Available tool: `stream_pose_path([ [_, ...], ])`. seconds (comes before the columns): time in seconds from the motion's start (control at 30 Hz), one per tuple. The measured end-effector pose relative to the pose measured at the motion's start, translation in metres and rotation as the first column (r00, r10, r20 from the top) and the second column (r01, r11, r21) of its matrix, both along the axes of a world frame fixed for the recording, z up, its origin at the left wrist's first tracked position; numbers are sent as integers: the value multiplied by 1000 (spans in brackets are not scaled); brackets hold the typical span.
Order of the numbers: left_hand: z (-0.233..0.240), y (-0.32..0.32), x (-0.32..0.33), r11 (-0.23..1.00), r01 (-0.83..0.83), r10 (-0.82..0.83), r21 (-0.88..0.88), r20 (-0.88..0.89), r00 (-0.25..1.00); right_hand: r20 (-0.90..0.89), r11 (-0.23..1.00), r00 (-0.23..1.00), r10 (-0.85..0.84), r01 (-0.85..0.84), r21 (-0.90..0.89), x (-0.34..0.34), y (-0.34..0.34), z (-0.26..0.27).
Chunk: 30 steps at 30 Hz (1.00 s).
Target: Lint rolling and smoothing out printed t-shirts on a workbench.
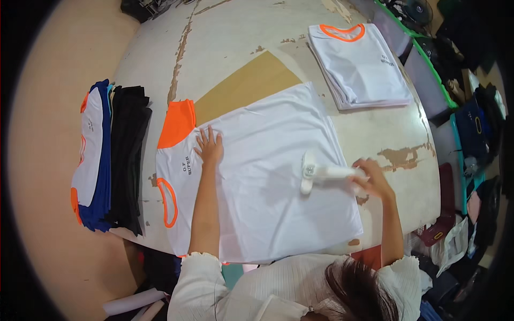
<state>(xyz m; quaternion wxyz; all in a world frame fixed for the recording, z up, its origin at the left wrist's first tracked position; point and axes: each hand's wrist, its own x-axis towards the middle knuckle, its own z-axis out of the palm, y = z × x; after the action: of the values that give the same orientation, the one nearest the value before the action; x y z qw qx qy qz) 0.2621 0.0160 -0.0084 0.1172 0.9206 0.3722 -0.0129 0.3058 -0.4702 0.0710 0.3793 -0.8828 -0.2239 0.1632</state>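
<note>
A white T-shirt [273,160] with orange collar and sleeve lies spread in front of me, its neck to the left. Small dark print marks its chest. My left hand [209,147] rests on the fabric near the orange sleeve [176,123], fingers spread and holding nothing. In my right hand [372,177] is the handle of a white handheld tool [327,173] with a T-shaped head. The head is over the lower part of the shirt; whether it touches the cloth I cannot tell. A tan sheet [249,86] sticks out from beneath the shirt's far side.
Folded white shirts [361,68] are stacked at the far right of the worn table [233,28]. Along the left edge lie folded black garments [127,160] and blue ones [96,200] with a white shirt [91,148]. Plastic bins [425,76] line the right side.
</note>
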Motion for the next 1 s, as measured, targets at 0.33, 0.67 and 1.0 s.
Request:
stream_pose_path([
  [0.33, 77, -51, -113, 939, -7, 89, -345, 221, 971, -7, 979, 987, -162, 161, 122, -46, -71, 3],
  [0.67, 21, -165, -241, 977, -203, 203, -66, -9, 979, -49, 981, 984, 169, -163, 101, -99, -31, -17],
  [1.0, 10, -168, -252, 985, -166, 161, 50, 97, 982, -9, 995, 998, 62, -61, 84, -93, -73, 4],
])
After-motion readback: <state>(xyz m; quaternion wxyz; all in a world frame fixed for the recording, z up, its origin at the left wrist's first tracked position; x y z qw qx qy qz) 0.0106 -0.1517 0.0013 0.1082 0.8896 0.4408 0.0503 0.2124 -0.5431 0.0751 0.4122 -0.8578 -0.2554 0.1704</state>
